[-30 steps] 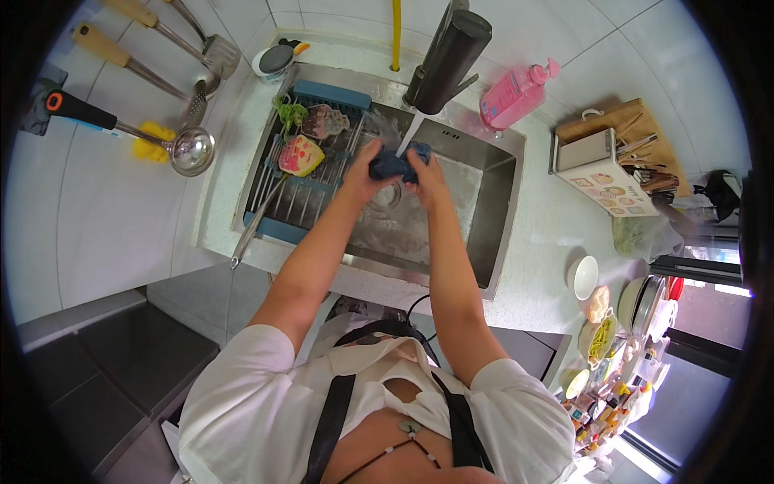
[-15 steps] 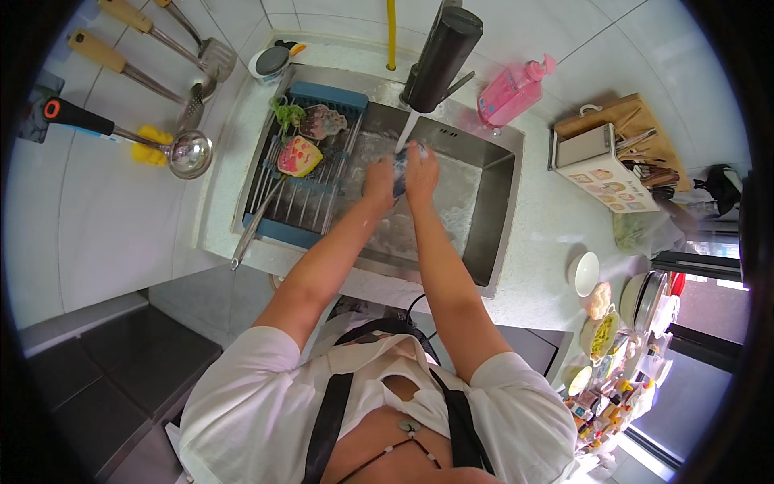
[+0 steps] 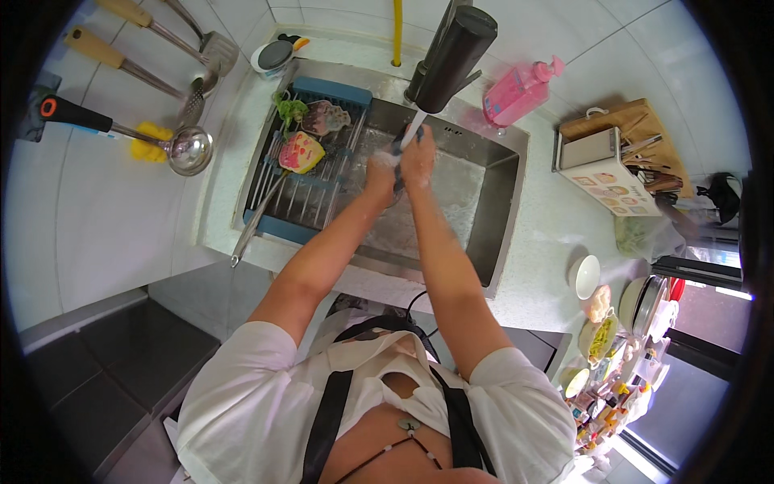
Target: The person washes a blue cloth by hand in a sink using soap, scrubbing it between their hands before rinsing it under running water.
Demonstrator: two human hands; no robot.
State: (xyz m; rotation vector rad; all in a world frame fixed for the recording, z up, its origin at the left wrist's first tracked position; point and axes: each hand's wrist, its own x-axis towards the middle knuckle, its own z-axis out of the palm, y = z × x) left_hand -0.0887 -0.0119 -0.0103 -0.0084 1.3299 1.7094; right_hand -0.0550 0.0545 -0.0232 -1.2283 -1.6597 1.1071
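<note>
Both my hands are over the metal sink (image 3: 504,210), under the water stream (image 3: 414,127) from the black tap (image 3: 461,56). My left hand (image 3: 379,176) has its fingers closed against a wet, dark blue-grey thing (image 3: 397,148), perhaps a cloth; its kind is not clear. My right hand (image 3: 418,161) grips the same thing from the other side, with the fingers pointing toward the tap. Whitish suds show on the left fingers. Most of the held thing is hidden between the two hands.
Over the sink's left side lies a blue-ended drying rack (image 3: 278,229) with a pink-and-yellow sponge (image 3: 301,152), green leaves (image 3: 289,109) and a long metal handle (image 3: 256,224). A pink pump bottle (image 3: 518,93) stands behind. Utensils such as a ladle (image 3: 190,151) hang left. A white bowl (image 3: 584,277) sits right.
My right hand has moved slightly up toward the tap, and the stream falls near its fingers. Less of the dark thing shows between my hands, and more suds show on the left one.
</note>
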